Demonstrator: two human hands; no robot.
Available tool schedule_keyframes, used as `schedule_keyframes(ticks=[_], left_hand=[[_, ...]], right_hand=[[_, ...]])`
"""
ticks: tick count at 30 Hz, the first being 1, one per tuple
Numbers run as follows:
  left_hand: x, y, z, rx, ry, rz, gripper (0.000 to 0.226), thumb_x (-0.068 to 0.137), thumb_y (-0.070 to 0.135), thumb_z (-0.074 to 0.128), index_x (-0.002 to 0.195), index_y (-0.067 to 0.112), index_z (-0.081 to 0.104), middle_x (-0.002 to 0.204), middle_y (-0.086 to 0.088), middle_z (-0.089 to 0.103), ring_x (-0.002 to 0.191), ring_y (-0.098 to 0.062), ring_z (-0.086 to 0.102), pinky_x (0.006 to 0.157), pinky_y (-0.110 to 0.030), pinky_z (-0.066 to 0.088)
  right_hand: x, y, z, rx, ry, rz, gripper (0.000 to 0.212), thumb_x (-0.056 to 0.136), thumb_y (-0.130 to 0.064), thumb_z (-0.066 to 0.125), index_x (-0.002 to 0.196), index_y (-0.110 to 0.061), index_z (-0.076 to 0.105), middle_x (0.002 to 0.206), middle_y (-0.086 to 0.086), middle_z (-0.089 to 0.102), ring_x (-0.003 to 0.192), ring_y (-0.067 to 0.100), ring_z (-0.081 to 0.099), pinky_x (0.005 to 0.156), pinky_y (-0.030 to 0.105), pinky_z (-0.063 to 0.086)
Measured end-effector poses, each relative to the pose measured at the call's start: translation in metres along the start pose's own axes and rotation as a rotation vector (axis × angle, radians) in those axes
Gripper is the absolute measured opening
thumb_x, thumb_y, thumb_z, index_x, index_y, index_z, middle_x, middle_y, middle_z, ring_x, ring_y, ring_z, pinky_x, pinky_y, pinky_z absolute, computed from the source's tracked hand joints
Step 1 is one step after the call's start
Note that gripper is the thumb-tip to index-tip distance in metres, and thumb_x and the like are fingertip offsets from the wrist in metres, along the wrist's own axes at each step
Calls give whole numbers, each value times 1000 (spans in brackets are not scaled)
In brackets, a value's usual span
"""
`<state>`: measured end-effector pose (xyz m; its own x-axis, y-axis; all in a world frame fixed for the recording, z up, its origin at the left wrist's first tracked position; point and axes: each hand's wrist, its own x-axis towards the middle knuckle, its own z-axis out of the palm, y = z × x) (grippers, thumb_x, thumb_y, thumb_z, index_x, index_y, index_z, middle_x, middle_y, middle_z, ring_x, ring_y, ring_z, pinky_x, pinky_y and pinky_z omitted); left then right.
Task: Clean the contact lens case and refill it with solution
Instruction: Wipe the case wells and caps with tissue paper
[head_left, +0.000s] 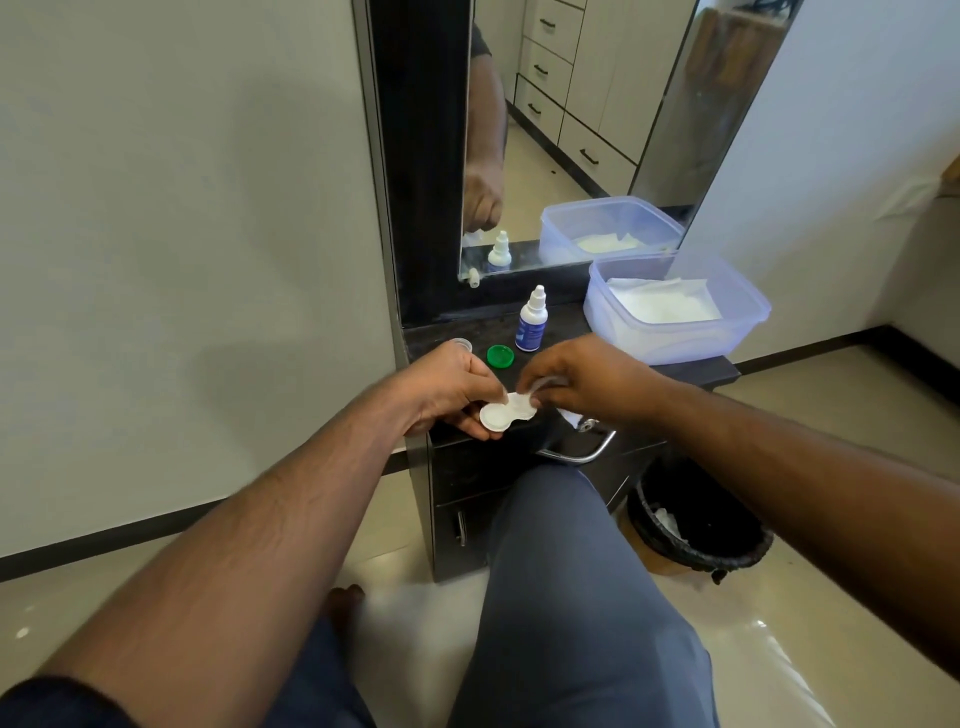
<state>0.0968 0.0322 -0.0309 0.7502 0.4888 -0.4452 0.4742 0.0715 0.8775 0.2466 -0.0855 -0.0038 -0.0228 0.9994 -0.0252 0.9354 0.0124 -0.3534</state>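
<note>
Head view, looking down over a dark vanity shelf (691, 371) below a wall mirror (571, 130). At frame centre, the left hand (447, 387) grips the white contact lens case (506, 411) by its left end, fingers curled beneath the case and thumb on its upper edge. The case is held in the air just in front of the shelf edge, both wells uncapped and facing up. The right hand (582, 376), at 3 o'clock from the case, pinches a small piece of white tissue (535, 388) between thumb and curled fingers and presses it into the right-hand well.

On the shelf: a green cap (500, 356) at 12 o'clock from the case; a clear cap (460, 344) at 11 o'clock, partly hidden behind the left hand; a white solution bottle (532, 319) with a blue label, upright, just beyond the green cap at 1 o'clock. A translucent plastic tub (675, 340) holding folded white tissues stands at 2 o'clock, well apart from the bottle.

Below the shelf, a drawer with a metal handle (582, 452). On the floor at 4 o'clock, a black-lined waste bin (698, 525). The person's knee in blue-grey trousers (566, 571) fills the lower centre.
</note>
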Motion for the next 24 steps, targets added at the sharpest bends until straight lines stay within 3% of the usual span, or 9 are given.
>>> schedule_keyframes(ticks=[8,12,14,17,24], left_hand=[[0,-1,0,4,-25,-3,14,88,5,63,97,-2,70,84,-18,74,71,-26,73,51,-23,57],[-1,0,0,0,-9,-7,14,89,4,62,98,-3,69,84,-19,73,68,-25,72,49,-22,56],[-2,1,1,3,2,-11,15,88,3,61,98,-5,68,84,-19,73,67,-25,72,47,-22,55],[-2,1,3,0,23,-16,15,87,1,62,97,-9,67,77,-20,72,62,-25,71,44,-22,53],[-2,3,11,-18,109,-48,11,88,0,60,92,-10,63,67,-20,70,51,-20,68,46,-24,56]], right_hand=[[24,-11,4,-250,-179,-23,25,87,-24,66,111,-18,63,111,-1,64,105,15,57,82,20,36],[25,-9,3,-282,-185,-8,19,87,-27,65,104,-20,63,100,-4,61,95,11,55,77,21,38],[22,-7,8,-237,-130,30,10,86,-29,65,87,-24,57,87,-6,57,83,10,53,67,18,34],[16,-6,19,-52,-14,210,20,83,-28,68,70,-22,53,75,-5,59,67,9,52,54,19,31],[20,-12,43,327,300,531,28,73,-15,70,56,-18,47,61,-1,55,57,11,48,50,22,33]])
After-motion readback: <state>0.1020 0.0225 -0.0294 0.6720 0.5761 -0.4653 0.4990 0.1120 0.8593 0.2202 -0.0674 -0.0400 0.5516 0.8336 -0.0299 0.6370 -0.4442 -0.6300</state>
